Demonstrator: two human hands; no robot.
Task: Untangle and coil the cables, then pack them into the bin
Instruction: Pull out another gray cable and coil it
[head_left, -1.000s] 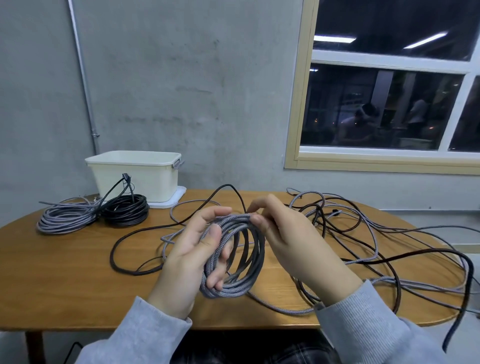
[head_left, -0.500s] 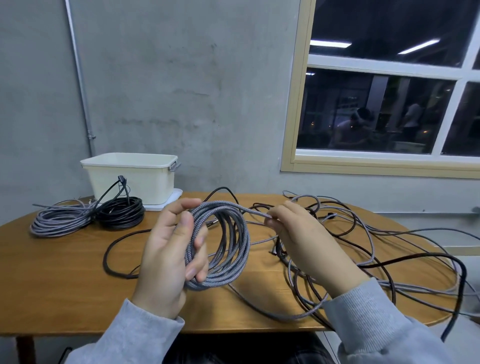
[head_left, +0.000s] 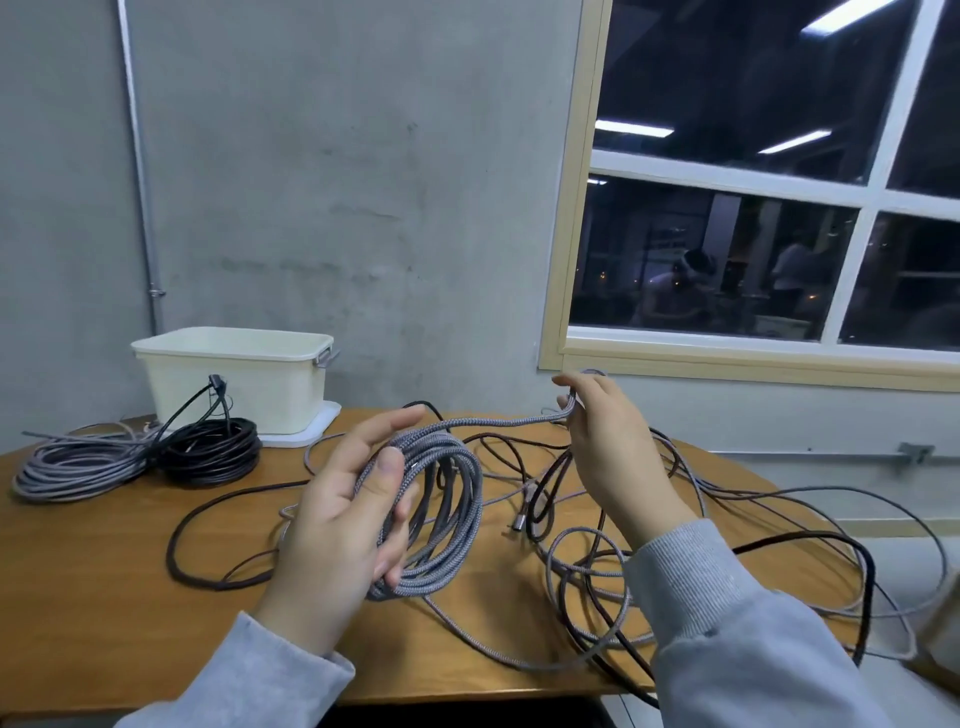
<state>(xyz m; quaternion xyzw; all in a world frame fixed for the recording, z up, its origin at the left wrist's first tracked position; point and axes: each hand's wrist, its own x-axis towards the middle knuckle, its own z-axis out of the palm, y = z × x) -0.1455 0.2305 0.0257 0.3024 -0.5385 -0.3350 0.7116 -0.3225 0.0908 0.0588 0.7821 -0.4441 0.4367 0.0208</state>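
I'm mid-coil: my left hand (head_left: 343, 525) grips the grey coil (head_left: 441, 519), my right hand (head_left: 608, 447) pinches its loose strand (head_left: 509, 418). Next, I'd lay another loop on.

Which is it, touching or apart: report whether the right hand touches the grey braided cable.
Touching. The head view shows the right hand raised, its fingertips pinching the grey braided cable that runs across from the coil in the left hand.

The brown wood desk (head_left: 104, 561) holds a white bin (head_left: 234, 384) at the back, a gray coil (head_left: 78, 467) touching a black coil (head_left: 213, 452), and loose cables (head_left: 727, 525) tangled at the right.
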